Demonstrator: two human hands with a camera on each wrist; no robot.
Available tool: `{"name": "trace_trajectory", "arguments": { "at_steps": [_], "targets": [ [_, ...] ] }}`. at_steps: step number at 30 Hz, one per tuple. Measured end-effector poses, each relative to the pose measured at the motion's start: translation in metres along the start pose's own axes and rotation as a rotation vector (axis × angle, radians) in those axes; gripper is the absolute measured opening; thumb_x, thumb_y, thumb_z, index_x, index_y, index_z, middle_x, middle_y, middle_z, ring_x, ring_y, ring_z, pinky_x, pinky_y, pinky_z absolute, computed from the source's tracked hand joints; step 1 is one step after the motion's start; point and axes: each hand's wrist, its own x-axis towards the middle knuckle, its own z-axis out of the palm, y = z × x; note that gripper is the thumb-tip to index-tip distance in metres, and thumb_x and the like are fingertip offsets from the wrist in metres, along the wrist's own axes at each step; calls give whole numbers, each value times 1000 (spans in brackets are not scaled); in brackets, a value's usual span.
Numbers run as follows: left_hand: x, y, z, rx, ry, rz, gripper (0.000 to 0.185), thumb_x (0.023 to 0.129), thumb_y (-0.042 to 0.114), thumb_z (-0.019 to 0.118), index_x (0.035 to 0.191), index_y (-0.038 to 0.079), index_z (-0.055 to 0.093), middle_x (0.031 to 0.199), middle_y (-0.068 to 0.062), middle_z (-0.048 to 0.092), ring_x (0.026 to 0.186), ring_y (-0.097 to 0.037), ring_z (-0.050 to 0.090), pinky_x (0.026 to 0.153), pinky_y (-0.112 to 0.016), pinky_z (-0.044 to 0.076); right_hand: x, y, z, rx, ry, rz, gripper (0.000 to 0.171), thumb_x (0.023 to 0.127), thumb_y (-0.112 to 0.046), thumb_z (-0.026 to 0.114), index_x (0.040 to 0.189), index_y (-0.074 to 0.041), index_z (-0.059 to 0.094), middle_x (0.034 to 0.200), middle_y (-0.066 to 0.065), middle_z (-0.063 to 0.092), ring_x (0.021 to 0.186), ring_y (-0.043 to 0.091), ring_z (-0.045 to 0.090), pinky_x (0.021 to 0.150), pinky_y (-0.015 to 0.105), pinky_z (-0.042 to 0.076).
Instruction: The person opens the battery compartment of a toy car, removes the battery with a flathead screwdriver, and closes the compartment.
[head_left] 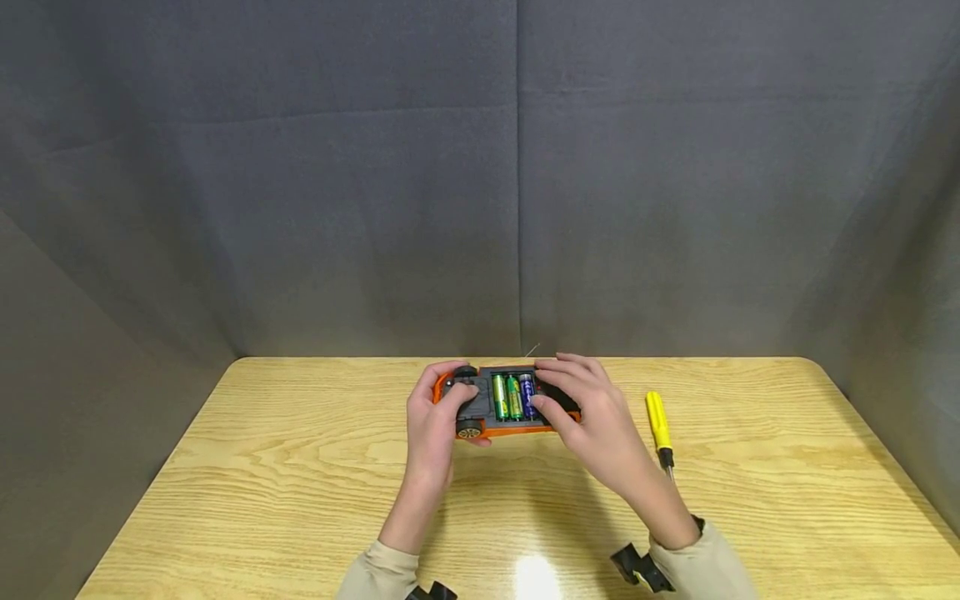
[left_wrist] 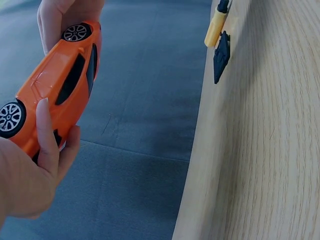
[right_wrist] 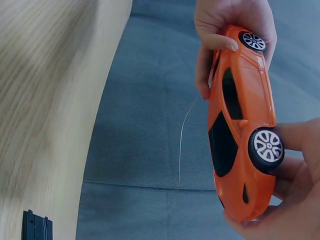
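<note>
An orange toy car [head_left: 501, 408] is held upside down over the far middle of the wooden table [head_left: 300, 500]. Its open underside bay holds three batteries [head_left: 513, 396], two green and one blue. My left hand [head_left: 435, 425] grips the car's left end by a wheel. My right hand [head_left: 592, 412] grips the right end, thumb beside the blue battery. The left wrist view shows the car's orange body [left_wrist: 55, 85] in my left hand [left_wrist: 30, 185]. In the right wrist view the car [right_wrist: 240, 125] lies in my right hand's curled fingers [right_wrist: 295, 200].
A yellow-handled screwdriver [head_left: 658, 421] lies on the table to the right of the car. A small black flat part [left_wrist: 221, 55] lies beside the screwdriver handle [left_wrist: 215, 27]. A thin antenna wire [right_wrist: 185, 140] hangs from the car. Grey cloth walls close in the table.
</note>
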Motion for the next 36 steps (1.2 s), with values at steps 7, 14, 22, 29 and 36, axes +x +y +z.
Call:
{"name": "trace_trajectory", "arguments": {
  "at_steps": [7, 14, 22, 29, 36],
  "targets": [
    [0, 0, 0, 12, 0, -7, 39, 85, 3, 61, 123, -3, 61, 105, -19, 60, 72, -26, 67, 40, -31, 55, -2, 0, 2, -20, 36, -39, 24, 90, -4, 77, 113, 2, 77, 125, 13, 72, 128, 37, 57, 104, 59, 50],
    [0, -1, 0, 2, 6, -4, 36, 83, 3, 62, 119, 0, 64, 104, -18, 60, 68, -25, 67, 38, -31, 54, -2, 0, 2, -22, 30, -38, 18, 89, -3, 79, 107, -1, 79, 124, 12, 72, 124, 35, 59, 100, 57, 53],
    [1, -2, 0, 9, 18, -3, 37, 81, 1, 63, 118, 0, 65, 102, -17, 62, 64, -24, 67, 37, -31, 53, -2, 0, 4, -10, 1, 5, 15, 89, -5, 80, 104, -3, 78, 123, 11, 71, 122, 32, 58, 98, 55, 54],
    [1, -2, -1, 16, 37, -6, 35, 81, 2, 63, 116, 0, 67, 102, -18, 62, 65, -26, 67, 38, -37, 55, -1, 0, 4, -1, -1, 8, 14, 88, -4, 81, 102, -2, 78, 121, 11, 70, 119, 30, 60, 96, 53, 55],
    [2, -3, -1, 15, 42, -3, 35, 81, 1, 63, 116, 0, 68, 100, -17, 62, 64, -25, 67, 37, -37, 55, -1, 0, 5, 3, -5, 12, 19, 89, -4, 80, 107, -2, 77, 121, 11, 70, 116, 30, 60, 93, 52, 56]
  ]
}}
